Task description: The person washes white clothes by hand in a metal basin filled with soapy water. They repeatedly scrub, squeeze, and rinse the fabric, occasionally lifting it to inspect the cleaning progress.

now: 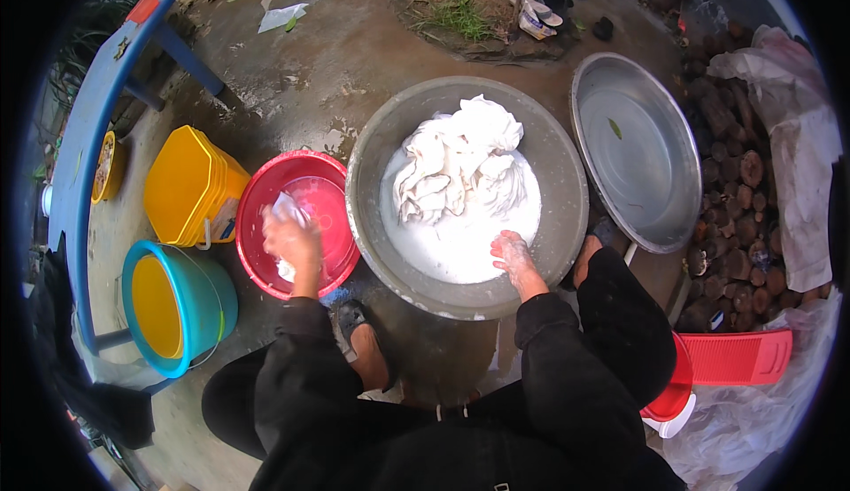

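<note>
My left hand [292, 242], blurred, is over the red plastic basin [329, 189] and grips a small white cloth [287, 209]; part of the cloth shows below the fingers too. To its right stands a large grey tub [372, 252] holding white suds [451, 252]. A heap of wet white fabric [458, 159] rises out of the suds in its far half. My right hand [514, 255], wet with foam, is inside the tub's near right side, fingers spread, apart from the fabric. Nothing shows in that hand.
At the right a metal basin [637, 159] leans by stacked logs [737, 225]. A red washboard [737, 357] lies near my right knee. Left are yellow buckets [179, 185], a turquoise bucket [222, 298] and a blue bench [89, 139]. The concrete floor [279, 92] is wet.
</note>
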Available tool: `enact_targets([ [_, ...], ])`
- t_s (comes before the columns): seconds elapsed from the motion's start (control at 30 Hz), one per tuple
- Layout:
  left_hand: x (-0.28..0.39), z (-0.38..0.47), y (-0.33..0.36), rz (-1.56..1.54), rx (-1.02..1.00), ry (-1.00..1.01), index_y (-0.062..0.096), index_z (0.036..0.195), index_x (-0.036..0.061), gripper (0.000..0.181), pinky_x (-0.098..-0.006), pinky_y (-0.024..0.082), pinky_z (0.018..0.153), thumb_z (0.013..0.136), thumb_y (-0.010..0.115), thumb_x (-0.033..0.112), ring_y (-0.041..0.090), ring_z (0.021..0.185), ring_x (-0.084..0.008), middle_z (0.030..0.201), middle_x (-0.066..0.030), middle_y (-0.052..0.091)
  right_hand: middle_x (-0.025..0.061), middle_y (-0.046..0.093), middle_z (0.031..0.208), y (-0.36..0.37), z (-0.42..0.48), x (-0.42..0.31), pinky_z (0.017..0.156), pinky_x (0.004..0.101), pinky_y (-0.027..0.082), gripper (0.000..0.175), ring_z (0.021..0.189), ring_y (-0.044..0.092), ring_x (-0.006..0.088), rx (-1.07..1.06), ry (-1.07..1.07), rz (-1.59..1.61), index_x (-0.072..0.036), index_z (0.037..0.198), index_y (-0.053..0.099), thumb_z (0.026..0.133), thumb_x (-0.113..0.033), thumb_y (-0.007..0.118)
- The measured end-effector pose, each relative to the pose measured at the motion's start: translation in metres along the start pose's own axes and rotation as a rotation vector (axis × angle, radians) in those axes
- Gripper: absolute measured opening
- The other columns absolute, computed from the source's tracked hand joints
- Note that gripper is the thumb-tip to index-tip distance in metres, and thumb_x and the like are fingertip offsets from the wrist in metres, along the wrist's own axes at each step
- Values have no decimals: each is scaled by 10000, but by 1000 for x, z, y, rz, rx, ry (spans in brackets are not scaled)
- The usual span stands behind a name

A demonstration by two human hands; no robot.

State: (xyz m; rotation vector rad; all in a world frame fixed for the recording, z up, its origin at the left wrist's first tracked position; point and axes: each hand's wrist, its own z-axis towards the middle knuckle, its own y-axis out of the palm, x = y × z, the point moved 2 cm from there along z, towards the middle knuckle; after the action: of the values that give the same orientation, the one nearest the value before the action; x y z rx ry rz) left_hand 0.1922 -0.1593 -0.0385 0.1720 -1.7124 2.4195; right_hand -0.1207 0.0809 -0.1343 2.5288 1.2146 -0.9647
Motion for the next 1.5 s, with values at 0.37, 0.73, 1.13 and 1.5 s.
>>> enact_targets([
  [0.37,178,-155,101,98,-1142,585,461,1274,121,642,-430,441,908,701,676,314,545,1092,-345,1238,-195,499,159,269,1447,-3,2,15,822,565,449,737,1291,272,423,32,203,208,-178,1435,173,849,-300,602],
  [0.73,279,-68,120,-373,-430,913,584,970,60,225,-425,378,807,760,608,138,511,900,-333,987,-141,488,185,431,1297,7,36,46,905,494,441,504,1190,443,325,-4,148,703,-52,1310,355,892,-273,529],
  [1.13,226,-38,-8,-1549,-1381,-12,508,1199,56,303,-262,448,831,948,523,226,550,988,-100,1133,-16,575,126,384,1342,16,-46,-83,930,431,428,590,1178,436,256,-389,-359,684,-66,1318,360,758,-63,549],
  [1.5,152,-54,30,-1527,-1013,-340,479,1183,47,311,-349,503,806,905,544,169,594,934,-200,1143,-106,558,93,609,1011,-28,-65,-92,795,248,452,229,883,573,130,298,-880,-98,-3,988,625,786,-96,678],
])
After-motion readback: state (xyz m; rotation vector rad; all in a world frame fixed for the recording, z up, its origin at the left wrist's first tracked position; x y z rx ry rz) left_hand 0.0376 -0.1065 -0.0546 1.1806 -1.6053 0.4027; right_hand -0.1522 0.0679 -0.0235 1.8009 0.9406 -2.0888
